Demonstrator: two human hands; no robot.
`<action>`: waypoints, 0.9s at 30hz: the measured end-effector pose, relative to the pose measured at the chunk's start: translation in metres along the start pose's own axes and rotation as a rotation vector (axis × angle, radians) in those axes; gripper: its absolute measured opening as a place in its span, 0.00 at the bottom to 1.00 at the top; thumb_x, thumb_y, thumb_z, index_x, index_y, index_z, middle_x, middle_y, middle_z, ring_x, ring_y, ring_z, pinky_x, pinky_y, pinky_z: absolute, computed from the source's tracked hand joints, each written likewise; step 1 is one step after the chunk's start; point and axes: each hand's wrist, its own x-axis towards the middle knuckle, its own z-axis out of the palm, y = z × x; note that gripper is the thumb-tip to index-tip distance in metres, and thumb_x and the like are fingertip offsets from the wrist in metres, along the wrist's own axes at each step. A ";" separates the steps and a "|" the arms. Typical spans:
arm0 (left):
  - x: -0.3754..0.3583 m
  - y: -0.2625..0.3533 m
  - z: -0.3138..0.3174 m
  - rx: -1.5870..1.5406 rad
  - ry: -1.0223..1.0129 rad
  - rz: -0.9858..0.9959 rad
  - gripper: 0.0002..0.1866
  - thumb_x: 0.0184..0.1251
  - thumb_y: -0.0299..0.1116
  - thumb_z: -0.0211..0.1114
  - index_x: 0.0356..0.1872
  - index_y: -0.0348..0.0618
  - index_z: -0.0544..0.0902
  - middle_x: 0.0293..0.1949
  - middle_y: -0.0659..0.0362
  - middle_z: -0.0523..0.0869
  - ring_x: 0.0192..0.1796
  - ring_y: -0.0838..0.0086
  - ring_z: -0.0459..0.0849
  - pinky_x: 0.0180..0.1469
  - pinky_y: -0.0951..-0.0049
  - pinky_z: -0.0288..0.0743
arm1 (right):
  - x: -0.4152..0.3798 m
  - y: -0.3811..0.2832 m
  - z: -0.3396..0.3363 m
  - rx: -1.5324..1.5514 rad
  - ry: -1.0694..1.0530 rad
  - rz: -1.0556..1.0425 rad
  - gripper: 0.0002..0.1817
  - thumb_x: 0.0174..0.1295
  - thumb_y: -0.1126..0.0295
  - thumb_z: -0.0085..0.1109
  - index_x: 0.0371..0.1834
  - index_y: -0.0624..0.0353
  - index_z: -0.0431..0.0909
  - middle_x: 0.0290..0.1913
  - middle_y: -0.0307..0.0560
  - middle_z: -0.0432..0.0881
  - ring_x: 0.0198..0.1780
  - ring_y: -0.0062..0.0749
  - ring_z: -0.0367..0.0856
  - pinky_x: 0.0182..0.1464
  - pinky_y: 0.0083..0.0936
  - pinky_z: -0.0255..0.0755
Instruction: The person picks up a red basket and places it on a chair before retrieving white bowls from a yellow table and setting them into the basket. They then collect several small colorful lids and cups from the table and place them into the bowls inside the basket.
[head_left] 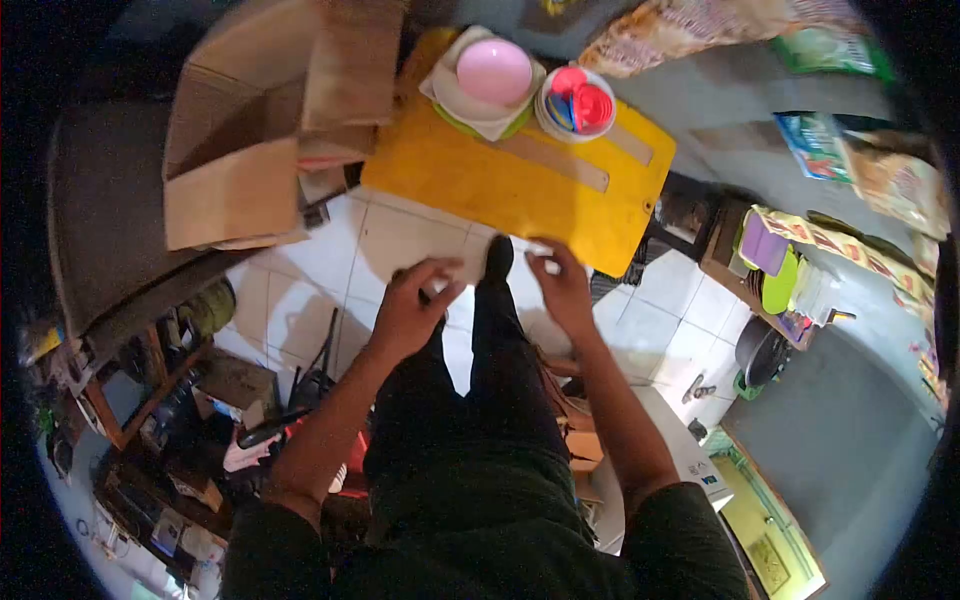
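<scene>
Yellow tabletop (480, 190): one pink bowl (494, 72). Two hands (410, 305) (566, 295) apart, fingers loosely spread, seemingly empty.

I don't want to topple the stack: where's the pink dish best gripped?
Probably pinch the pink dish by its near-left edge, coming from that side: it tops the stack, its round edge looks exposed there, and the white tub crowds its right.
</scene>
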 end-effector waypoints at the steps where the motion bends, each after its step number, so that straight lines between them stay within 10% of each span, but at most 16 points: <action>1: 0.017 0.003 0.013 0.039 -0.024 -0.008 0.15 0.64 0.36 0.66 0.50 0.43 0.80 0.43 0.55 0.86 0.46 0.67 0.85 0.51 0.69 0.75 | 0.022 0.021 -0.010 -0.046 0.014 -0.048 0.16 0.64 0.64 0.63 0.52 0.58 0.78 0.48 0.44 0.81 0.41 0.25 0.81 0.37 0.19 0.73; 13: 0.237 0.007 0.146 -0.074 0.043 0.139 0.16 0.66 0.37 0.63 0.51 0.42 0.78 0.42 0.56 0.86 0.42 0.69 0.86 0.48 0.67 0.79 | 0.259 0.080 -0.082 -0.477 0.119 -0.614 0.13 0.57 0.72 0.60 0.47 0.58 0.79 0.46 0.57 0.81 0.42 0.50 0.82 0.46 0.40 0.77; 14: 0.245 0.008 0.148 -0.023 0.044 0.131 0.15 0.66 0.37 0.63 0.50 0.41 0.79 0.40 0.55 0.86 0.40 0.69 0.86 0.47 0.67 0.80 | 0.270 0.082 -0.088 -0.703 0.119 -0.586 0.13 0.60 0.72 0.62 0.49 0.60 0.79 0.44 0.52 0.84 0.41 0.39 0.86 0.42 0.30 0.81; 22: 0.265 -0.017 0.147 0.171 0.045 0.143 0.15 0.64 0.41 0.63 0.47 0.45 0.80 0.37 0.56 0.87 0.37 0.64 0.86 0.44 0.63 0.79 | 0.299 0.081 -0.102 -0.768 0.046 -0.619 0.13 0.61 0.68 0.63 0.48 0.57 0.80 0.37 0.51 0.86 0.35 0.37 0.86 0.38 0.32 0.80; 27: 0.264 -0.006 0.140 0.297 0.062 0.127 0.13 0.65 0.40 0.63 0.45 0.45 0.81 0.36 0.54 0.86 0.37 0.66 0.86 0.44 0.65 0.78 | 0.292 0.077 -0.107 -0.385 -0.027 -0.417 0.11 0.64 0.69 0.61 0.47 0.60 0.78 0.33 0.45 0.84 0.27 0.26 0.84 0.28 0.22 0.78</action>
